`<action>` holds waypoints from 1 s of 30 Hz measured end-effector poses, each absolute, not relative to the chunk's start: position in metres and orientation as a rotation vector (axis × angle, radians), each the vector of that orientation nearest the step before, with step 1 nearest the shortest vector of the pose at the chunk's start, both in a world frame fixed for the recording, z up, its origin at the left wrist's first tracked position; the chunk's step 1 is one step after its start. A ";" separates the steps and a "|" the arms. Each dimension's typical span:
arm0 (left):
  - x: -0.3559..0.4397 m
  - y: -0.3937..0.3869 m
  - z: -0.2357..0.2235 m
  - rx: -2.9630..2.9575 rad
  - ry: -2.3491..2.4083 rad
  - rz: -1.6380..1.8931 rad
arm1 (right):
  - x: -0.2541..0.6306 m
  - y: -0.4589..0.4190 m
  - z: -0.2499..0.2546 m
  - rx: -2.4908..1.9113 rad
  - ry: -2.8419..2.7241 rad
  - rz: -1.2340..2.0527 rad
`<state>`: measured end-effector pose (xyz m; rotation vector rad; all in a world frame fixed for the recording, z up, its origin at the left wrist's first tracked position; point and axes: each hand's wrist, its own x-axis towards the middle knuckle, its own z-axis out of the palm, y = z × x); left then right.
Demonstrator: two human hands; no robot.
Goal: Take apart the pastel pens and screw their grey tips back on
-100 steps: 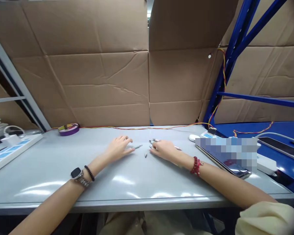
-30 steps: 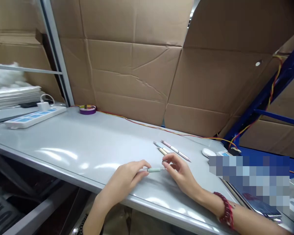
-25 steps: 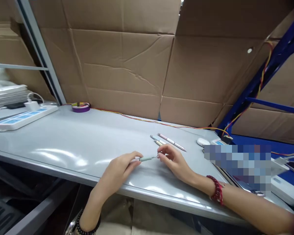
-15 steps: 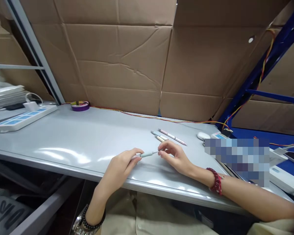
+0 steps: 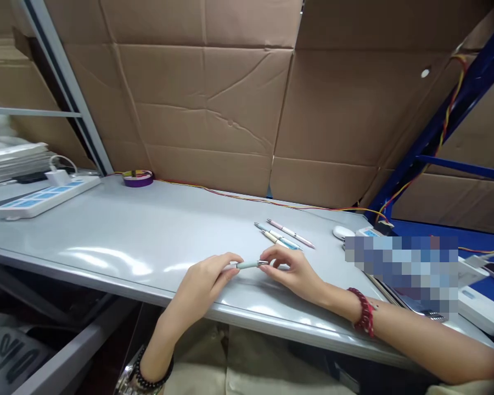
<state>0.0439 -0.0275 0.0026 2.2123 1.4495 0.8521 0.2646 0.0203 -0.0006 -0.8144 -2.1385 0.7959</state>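
A pale green pen (image 5: 247, 265) lies level between my two hands, just above the grey tabletop. My left hand (image 5: 208, 278) pinches its left end between thumb and fingers. At the other end, my right hand (image 5: 292, 273) has thumb and forefinger closed on the metal tip. Behind my right hand several more pens rest on the table: a pink and white pen (image 5: 290, 233), a light blue pen (image 5: 278, 236) and a cream pen (image 5: 273, 237). The near parts of the blue and cream pens lie close to my right fingers.
At the left stand a white power strip (image 5: 45, 197) and a purple tape roll (image 5: 138, 179). Red and yellow wires (image 5: 230, 195) run along the back below a cardboard wall (image 5: 214, 109). A white mouse (image 5: 343, 232) and a blurred-out patch (image 5: 403, 274) are on the right.
My right thumb and forefinger have closed in on the pen's metal tip, which showed more openly before. The view has shifted slightly.
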 end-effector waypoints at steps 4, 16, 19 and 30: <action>0.044 -0.027 0.003 2.207 1.452 0.847 | 0.264 0.020 0.000 -0.844 -2.144 0.746; 0.045 -0.026 0.002 2.196 1.457 0.877 | 0.259 0.030 -0.005 -0.834 -2.300 0.554; 0.045 -0.026 0.003 2.200 1.459 0.865 | 0.258 0.030 -0.005 -0.820 -2.271 0.569; 0.046 -0.028 0.004 2.188 1.418 0.875 | 0.262 0.031 -0.008 -0.694 -2.384 0.343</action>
